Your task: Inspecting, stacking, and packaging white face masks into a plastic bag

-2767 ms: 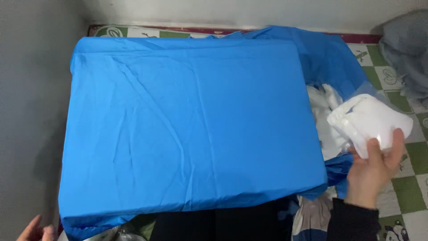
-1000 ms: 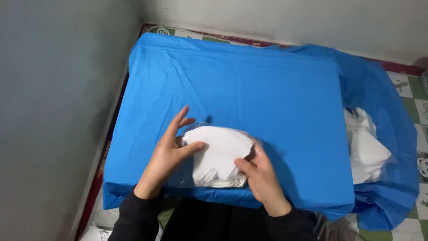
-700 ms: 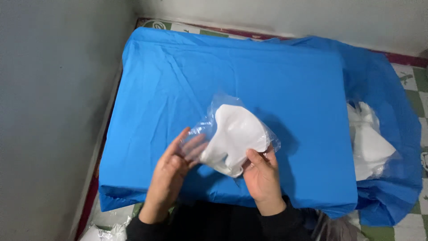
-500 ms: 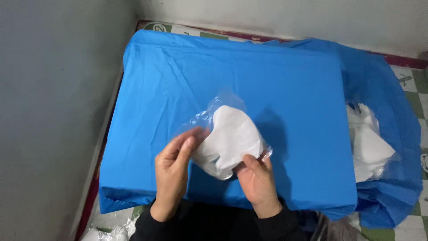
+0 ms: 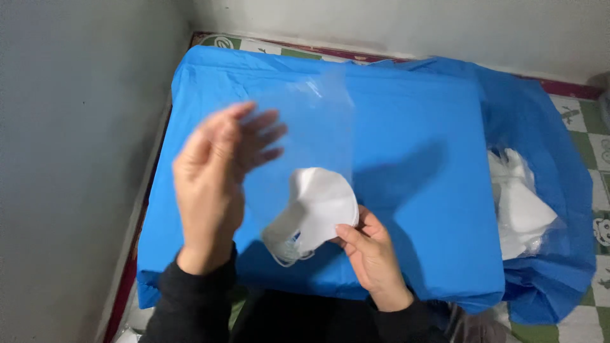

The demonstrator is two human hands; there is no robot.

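Note:
My right hand (image 5: 372, 257) pinches a stack of white folded face masks (image 5: 318, 206) by its lower right edge, just above the near side of the blue cloth-covered table (image 5: 413, 127). My left hand (image 5: 213, 184) is raised to the left of the masks. Its fingers are against a clear plastic bag (image 5: 318, 127) that stands up above the masks. The lower end of the bag still overlaps the stack, and an ear loop hangs below the masks. The left hand is blurred.
More white masks in clear wrap (image 5: 521, 209) lie in a hollow of the blue cloth at the right. A grey wall (image 5: 63, 159) runs close along the left side. Green-and-white floor tiles (image 5: 591, 127) show at the far right.
The bagged masks were lifted off the cloth. My left hand has risen and drawn the clear bag upward off the stack, while my right hand keeps hold of the masks.

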